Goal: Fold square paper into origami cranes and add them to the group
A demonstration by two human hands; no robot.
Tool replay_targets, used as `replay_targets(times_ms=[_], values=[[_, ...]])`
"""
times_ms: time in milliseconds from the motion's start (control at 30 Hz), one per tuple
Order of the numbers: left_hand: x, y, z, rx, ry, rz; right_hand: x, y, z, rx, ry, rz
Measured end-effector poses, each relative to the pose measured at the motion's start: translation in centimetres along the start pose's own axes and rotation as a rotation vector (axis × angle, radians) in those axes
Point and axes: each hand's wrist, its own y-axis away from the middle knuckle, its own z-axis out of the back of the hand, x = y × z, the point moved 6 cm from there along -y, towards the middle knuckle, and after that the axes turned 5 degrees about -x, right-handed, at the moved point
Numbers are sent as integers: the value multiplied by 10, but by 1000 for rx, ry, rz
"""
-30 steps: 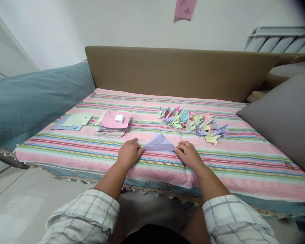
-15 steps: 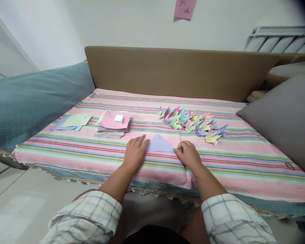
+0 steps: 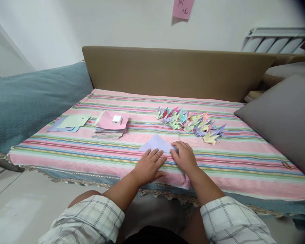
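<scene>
A sheet of lavender origami paper (image 3: pixel 156 142), folded into a triangle with its point away from me, lies on the striped cloth (image 3: pixel 96 176). My left hand (image 3: pixel 149 166) is spread flat, palm down, its fingertips on the triangle's near folded edge. At the right corner my right hand (image 3: pixel 184 156) has its fingers curled with the thumb and forefinger on the paper. Behind the triangle, to the right, stands a cluster of folded paper cranes (image 3: pixel 188 123) in many colours.
Left of the triangle is a stack of coloured paper (image 3: pixel 110 132), with a small white box (image 3: pixel 117 119) on top. Several loose sheets (image 3: pixel 73 121) lie farther left. A brown backrest (image 3: pixel 167 73) closes off the back; a grey cushion (image 3: pixel 284 112) fills the right side.
My left hand has moved from the triangle's left side to the middle of its near edge, fingers spreading. The left corner is now uncovered. My right hand stays at the right corner.
</scene>
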Motion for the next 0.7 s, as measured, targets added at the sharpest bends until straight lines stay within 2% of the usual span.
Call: replay_targets(times_ms=[133,233,700], values=[[2,0,-2,0,10,-3,32,10,-6,62,-118,110],[2,0,-3,1,18,-1,40,14,-11,117,-158,116],[6,3,2,38,47,19,5,6,0,200,-19,-95]])
